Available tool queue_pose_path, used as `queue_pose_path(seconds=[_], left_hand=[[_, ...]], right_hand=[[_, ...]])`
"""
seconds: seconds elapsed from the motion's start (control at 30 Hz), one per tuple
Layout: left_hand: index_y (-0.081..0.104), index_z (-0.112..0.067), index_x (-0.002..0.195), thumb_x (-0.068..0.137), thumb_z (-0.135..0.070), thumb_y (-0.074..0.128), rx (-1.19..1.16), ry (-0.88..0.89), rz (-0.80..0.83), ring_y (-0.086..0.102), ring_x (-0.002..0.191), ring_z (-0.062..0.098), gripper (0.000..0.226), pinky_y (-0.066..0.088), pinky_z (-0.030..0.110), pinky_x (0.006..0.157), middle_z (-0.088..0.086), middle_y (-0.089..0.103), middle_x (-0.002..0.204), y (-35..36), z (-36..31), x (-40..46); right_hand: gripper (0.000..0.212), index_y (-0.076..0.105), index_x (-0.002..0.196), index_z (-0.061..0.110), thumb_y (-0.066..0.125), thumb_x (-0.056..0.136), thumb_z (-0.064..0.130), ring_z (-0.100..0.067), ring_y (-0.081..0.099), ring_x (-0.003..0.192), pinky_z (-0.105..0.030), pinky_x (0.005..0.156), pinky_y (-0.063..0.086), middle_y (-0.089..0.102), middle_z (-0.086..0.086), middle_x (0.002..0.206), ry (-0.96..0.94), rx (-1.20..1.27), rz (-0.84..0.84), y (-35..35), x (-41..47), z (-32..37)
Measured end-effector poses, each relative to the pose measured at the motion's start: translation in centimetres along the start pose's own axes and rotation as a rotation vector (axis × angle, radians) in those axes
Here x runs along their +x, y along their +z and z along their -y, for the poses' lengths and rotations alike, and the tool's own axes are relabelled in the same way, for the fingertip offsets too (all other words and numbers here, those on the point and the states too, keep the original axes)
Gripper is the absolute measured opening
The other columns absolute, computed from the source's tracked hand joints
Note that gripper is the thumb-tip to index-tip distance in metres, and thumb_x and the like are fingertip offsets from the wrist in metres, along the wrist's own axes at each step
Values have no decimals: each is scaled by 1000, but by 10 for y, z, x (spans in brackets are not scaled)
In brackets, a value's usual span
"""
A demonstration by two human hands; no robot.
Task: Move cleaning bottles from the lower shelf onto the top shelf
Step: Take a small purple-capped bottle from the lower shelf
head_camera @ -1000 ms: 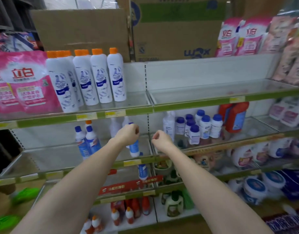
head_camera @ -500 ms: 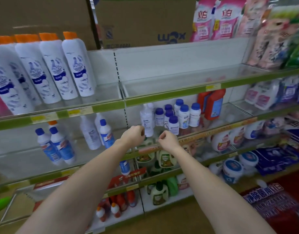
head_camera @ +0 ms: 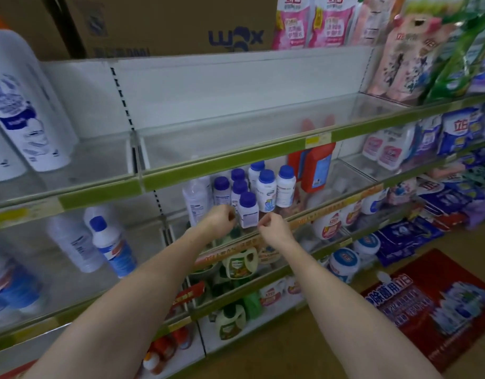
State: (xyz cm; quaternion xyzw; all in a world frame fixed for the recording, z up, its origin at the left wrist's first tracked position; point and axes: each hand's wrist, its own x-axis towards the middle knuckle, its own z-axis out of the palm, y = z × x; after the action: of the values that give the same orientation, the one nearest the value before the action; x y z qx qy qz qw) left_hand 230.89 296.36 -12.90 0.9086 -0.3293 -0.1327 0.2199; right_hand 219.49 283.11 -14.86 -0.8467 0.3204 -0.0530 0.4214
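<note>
Both grips curled and holding nothing, poised either side of the front bottle on the lower shelf.

Judged as the reach step, nothing lifted yet. Largest first: top shelf (head_camera: 235, 157) standing bare across its right bay, with tall white bottles (head_camera: 30, 105) only in the left bay; lower shelf (head_camera: 331, 206) beneath it carrying a cluster of blue-capped bottles (head_camera: 266, 187) beside a red jug (head_camera: 315, 168). Front bottle (head_camera: 248, 210) of that cluster upright, between left hand (head_camera: 219, 218) and right hand (head_camera: 272, 228), fingers of each bent inward, close to its sides; actual contact hard to tell. Next move, as a judgement: close around the body below the cap, lift clear of the shelf lip and neighbours, raise past the green edge strip, set upright in the bare bay above.
</note>
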Motion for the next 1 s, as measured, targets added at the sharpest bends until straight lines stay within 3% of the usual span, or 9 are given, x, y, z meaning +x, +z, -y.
queue_pose_path(seconds=[0.13, 0.23, 0.33, 0.43, 0.6, 0.67, 0.77, 1.0], left_hand=[[62, -21, 94, 96, -23, 58, -8, -41, 2, 61, 86, 14, 5, 49, 30, 75, -1, 65, 95, 20, -11, 34], [63, -19, 93, 95, -25, 59, -13, -82, -26, 63, 88, 18, 8, 55, 38, 83, 2, 67, 95, 31, -16, 56], [60, -13, 91, 95, -19, 57, -50, -155, -115, 62, 88, 24, 8, 53, 39, 81, 6, 67, 93, 42, -18, 70], [54, -11, 99, 94, -16, 55, -44, -246, -152, 61, 95, 29, 7, 47, 36, 79, 12, 65, 103, 51, -18, 81], [44, -11, 137, 89, -12, 67, -225, -402, -180, 54, 124, 29, 53, 46, 36, 98, 9, 53, 140, 67, -18, 98], [37, -15, 145, 88, -12, 69, -298, -453, -167, 53, 127, 29, 66, 49, 41, 101, 5, 47, 148, 74, -23, 103], [38, -19, 140, 87, -12, 71, -316, -502, -149, 59, 117, 29, 63, 53, 44, 96, 5, 53, 139, 81, -27, 112], [40, -12, 134, 79, -10, 80, -355, -547, -245, 55, 123, 26, 68, 46, 35, 98, 6, 56, 136, 91, -29, 124]], right_hand=[[11, 57, 77, 29, 63, 86, 29, -20, 61, 90, -51, 97, 48, 64, 9, 85, 33, -7, -15, 0, 38, -28], [10, 56, 78, 30, 60, 87, 28, -21, 60, 93, -53, 97, 48, 63, 5, 94, 46, 27, 37, -6, 63, -36], [13, 55, 83, 27, 60, 93, 20, -21, 59, 97, -45, 97, 50, 60, 2, 99, 57, 22, 118, -16, 83, -36], [7, 58, 100, 19, 62, 95, 18, -20, 59, 98, -32, 86, 48, 59, 3, 99, -12, 18, 187, -17, 107, -45], [39, 53, 128, 19, 65, 92, 11, -20, 58, 115, -32, 99, 45, 61, -1, 130, -97, 34, 353, -17, 141, -59], [50, 47, 139, 16, 64, 92, 10, -22, 54, 123, -31, 99, 41, 57, -2, 133, -121, 50, 400, -22, 149, -60], [48, 49, 136, 17, 64, 92, 8, -19, 53, 118, -30, 96, 40, 57, 0, 127, -179, 64, 451, -25, 158, -63], [44, 54, 130, 15, 61, 89, 1, -21, 56, 121, -32, 99, 43, 61, -5, 130, -277, 119, 481, -12, 168, -71]])
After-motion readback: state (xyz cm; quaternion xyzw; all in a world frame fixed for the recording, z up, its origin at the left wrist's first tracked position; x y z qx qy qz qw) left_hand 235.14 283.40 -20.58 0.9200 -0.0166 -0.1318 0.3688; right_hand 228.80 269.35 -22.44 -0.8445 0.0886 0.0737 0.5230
